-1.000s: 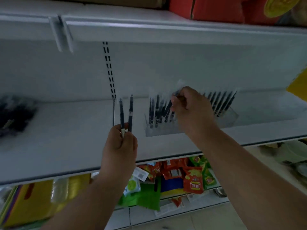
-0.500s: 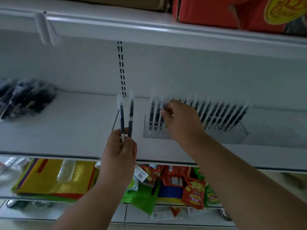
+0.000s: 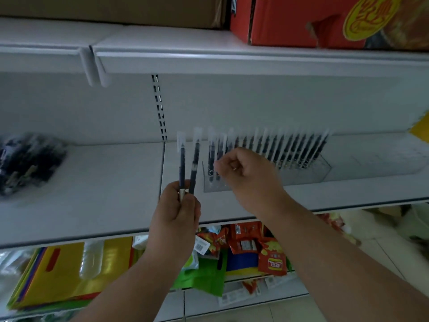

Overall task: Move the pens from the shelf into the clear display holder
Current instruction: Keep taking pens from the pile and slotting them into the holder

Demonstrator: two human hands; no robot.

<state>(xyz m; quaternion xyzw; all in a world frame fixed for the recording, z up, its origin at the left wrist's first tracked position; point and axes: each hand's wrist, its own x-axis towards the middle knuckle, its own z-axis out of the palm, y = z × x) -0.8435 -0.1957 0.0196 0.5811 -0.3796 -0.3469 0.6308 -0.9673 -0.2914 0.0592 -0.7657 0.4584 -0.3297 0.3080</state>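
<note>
My left hand grips two dark pens with clear caps, upright, in front of the white shelf. The clear display holder stands on the shelf to the right, with several dark pens leaning in a row inside it. My right hand hovers at the holder's left end with its fingers curled and nothing visible between them. A blurred heap of dark pens lies at the shelf's far left.
An upper shelf carries a red carton and a brown box. Below the white shelf lie red snack packets, a green bag and yellow folders.
My right hand has left the pens in the holder and drawn back a little toward me. The camera has tilted and shifted. My left hand still holds its two pens.
</note>
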